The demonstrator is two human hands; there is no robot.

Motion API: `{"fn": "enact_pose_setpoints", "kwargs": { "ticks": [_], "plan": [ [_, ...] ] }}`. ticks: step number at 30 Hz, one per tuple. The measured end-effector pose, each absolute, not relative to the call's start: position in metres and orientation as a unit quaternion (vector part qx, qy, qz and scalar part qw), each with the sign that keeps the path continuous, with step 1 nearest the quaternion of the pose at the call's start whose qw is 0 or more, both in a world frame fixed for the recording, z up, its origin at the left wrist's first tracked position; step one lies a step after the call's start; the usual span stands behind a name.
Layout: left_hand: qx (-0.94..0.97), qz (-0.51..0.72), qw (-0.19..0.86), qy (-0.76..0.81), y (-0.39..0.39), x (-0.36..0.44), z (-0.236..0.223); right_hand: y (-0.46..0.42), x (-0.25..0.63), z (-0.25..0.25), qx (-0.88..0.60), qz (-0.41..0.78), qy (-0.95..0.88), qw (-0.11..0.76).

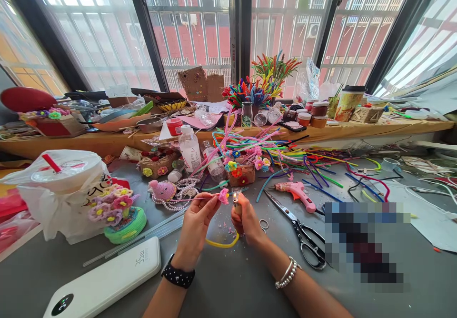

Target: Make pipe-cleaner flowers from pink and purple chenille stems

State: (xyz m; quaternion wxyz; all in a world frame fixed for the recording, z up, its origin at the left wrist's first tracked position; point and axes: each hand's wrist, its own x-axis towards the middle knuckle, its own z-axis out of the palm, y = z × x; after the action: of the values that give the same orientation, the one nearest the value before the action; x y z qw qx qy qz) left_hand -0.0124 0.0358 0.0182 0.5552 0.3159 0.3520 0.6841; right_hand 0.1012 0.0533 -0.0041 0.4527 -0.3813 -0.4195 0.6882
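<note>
My left hand [198,218] pinches a small pink pipe-cleaner flower [223,195] by its stem, just above the grey table. My right hand [246,220] is closed round a lighter [236,204] held upright, its top right beside the flower. A yellow pipe cleaner [222,244] curves on the table below both hands. A black watch sits on my left wrist and a beaded bracelet on my right.
Black scissors [303,237] and a pink glue gun [298,193] lie to the right. A white power bank [107,280] and a bagged drink cup [66,184] sit to the left. Loose pipe cleaners [285,154], small flower baskets [243,170] and bottles crowd the table beyond.
</note>
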Motion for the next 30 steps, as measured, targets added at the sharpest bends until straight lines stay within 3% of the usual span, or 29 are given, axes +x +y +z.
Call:
{"fn": "enact_pose_setpoints", "kwargs": {
  "ticks": [30],
  "plan": [
    [0.316,0.671,0.571,0.353,0.0364,-0.0116,0.0184,0.0496,0.1003,-0.0022,-0.384,0.659,-0.456,0.458]
  ]
}}
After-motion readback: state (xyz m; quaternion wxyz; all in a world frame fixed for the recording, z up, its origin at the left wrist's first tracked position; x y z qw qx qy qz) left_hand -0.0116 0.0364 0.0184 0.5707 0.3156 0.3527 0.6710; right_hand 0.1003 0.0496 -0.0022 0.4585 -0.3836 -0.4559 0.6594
